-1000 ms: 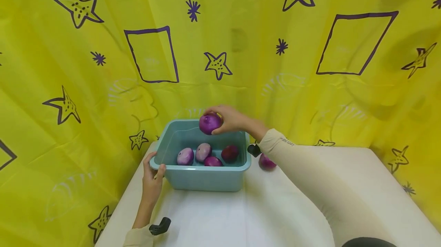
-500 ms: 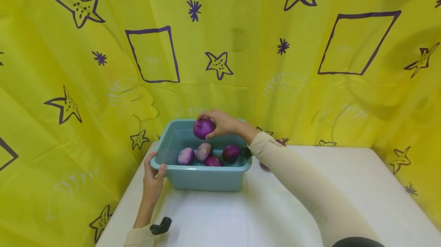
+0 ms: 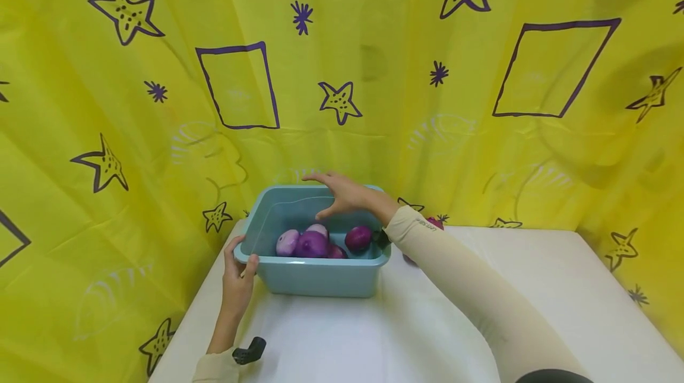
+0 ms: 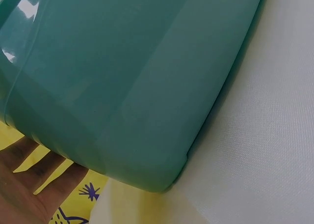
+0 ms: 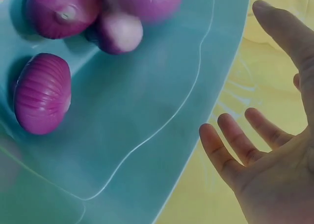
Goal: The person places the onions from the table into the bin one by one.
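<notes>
A blue-green plastic tub (image 3: pixel 320 278) stands on the white table with several purple onions inside. My left hand (image 3: pixel 237 285) grips the tub's front left corner, thumb at the rim and fingers along the outer side. My right hand (image 3: pixel 347 196), fingers spread and holding nothing, hovers over the tub's back part. Below it, a large purple onion (image 3: pixel 312 244) lies among paler ones at the left. Another onion (image 3: pixel 358 239) sits apart toward the right end; the right wrist view shows this ribbed onion (image 5: pixel 43 94) near the tub wall.
Right of the tub, partly hidden by my right sleeve (image 3: pixel 459 270), are more onions: one at the back (image 3: pixel 435 222) and one nearer (image 3: pixel 409 260). A yellow curtain (image 3: pixel 374 151) with drawn stars hangs behind the white table (image 3: pixel 534 288).
My right hand moved slightly left with the purple onion, then let it go. The onion dropped among the others in the tub, and the fingers spread. My left hand stayed on the rim.
</notes>
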`<state>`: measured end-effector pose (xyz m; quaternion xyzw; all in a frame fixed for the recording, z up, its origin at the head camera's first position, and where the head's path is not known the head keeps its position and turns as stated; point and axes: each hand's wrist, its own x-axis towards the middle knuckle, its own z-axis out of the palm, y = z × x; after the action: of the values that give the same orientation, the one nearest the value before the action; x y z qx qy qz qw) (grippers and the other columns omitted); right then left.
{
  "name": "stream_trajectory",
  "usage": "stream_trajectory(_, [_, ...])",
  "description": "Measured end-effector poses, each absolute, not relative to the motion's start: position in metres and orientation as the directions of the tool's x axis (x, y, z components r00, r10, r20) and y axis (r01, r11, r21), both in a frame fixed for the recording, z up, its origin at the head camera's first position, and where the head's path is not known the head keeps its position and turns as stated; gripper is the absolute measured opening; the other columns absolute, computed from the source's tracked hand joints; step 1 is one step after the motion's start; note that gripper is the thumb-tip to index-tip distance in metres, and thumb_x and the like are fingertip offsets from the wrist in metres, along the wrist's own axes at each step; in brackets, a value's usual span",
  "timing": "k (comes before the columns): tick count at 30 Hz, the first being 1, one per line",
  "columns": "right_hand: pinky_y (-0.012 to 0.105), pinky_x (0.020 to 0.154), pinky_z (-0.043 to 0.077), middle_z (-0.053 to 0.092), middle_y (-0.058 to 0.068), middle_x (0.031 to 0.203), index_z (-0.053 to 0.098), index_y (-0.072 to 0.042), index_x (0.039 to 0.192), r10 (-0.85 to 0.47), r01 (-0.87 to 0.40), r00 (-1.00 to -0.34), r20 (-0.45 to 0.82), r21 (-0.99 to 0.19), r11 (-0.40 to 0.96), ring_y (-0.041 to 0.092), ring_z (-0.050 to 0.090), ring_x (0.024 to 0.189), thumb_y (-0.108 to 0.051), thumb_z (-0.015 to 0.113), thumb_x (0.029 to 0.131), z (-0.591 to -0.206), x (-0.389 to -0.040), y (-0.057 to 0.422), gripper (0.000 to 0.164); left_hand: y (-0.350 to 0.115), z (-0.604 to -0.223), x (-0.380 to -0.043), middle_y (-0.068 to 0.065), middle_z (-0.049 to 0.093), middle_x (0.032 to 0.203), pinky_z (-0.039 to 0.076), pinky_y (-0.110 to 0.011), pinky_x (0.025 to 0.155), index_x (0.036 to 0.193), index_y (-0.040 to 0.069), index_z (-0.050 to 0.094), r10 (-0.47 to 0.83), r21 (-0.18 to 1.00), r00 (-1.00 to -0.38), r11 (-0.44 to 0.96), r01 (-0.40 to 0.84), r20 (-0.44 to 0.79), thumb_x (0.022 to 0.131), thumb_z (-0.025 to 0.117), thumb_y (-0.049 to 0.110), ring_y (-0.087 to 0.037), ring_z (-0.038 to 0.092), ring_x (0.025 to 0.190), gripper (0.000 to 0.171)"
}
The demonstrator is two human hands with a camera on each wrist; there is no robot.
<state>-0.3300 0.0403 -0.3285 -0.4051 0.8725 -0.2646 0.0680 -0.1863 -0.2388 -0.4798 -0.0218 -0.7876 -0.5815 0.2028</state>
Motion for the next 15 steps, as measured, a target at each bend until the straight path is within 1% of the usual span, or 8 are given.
stream_trajectory(5, [0.056, 0.113, 0.040, 0.038, 0.017, 0.158, 0.034, -0.024, 0.161, -0.737, -0.660, -0.670, 0.092, -0.528, 0.534, 0.032, 0.038, 0.142, -0.029, 0.086, 0.084, -0.328, -0.329, 0.044, 0.092, -0.238, -0.481, -0.186, -0.024, 0.030, 0.159, 0.041, -0.068, 0.103, 0.154, 0.018, 0.026, -0.193, 0.904, -0.915, 0.322, 0.281, 0.354, 0.105, 0.051, 0.019, -0.054, 0.040, 0.138, 0.056])
stream_trajectory(9, [0.055, 0.111, 0.042, 0.038, 0.014, 0.158, 0.036, -0.026, 0.160, -0.731, -0.651, -0.676, 0.090, -0.537, 0.536, 0.032, 0.038, 0.141, -0.029, 0.086, 0.084, -0.327, -0.327, 0.048, 0.091, -0.237, -0.482, -0.187, -0.024, 0.030, 0.160, 0.040, -0.069, 0.104, 0.154, 0.018, 0.026, -0.188, 0.903, -0.917, 0.324, 0.281, 0.353, 0.105, 0.051, 0.020, -0.054, 0.039, 0.138, 0.055])
stream_trajectory(12, [0.053, 0.111, 0.043, 0.038, 0.012, 0.158, 0.037, -0.024, 0.159, -0.735, -0.659, -0.670, 0.107, -0.541, 0.522, 0.032, 0.038, 0.140, -0.028, 0.086, 0.084, -0.326, -0.325, 0.055, 0.090, -0.238, -0.482, -0.187, -0.024, 0.030, 0.160, 0.039, -0.069, 0.104, 0.155, 0.018, 0.026, -0.194, 0.901, -0.915, 0.332, 0.279, 0.354, 0.105, 0.051, 0.018, -0.055, 0.039, 0.139, 0.055])
stream_trajectory(15, [0.053, 0.109, 0.045, 0.037, 0.013, 0.159, 0.038, -0.020, 0.159, -0.730, -0.652, -0.673, 0.123, -0.566, 0.505, 0.036, 0.040, 0.139, -0.026, 0.086, 0.084, -0.324, -0.324, 0.065, 0.089, -0.239, -0.481, -0.187, -0.025, 0.030, 0.159, 0.039, -0.069, 0.103, 0.155, 0.017, 0.025, -0.201, 0.899, -0.912, 0.339, 0.277, 0.357, 0.105, 0.051, 0.018, -0.056, 0.038, 0.138, 0.055])
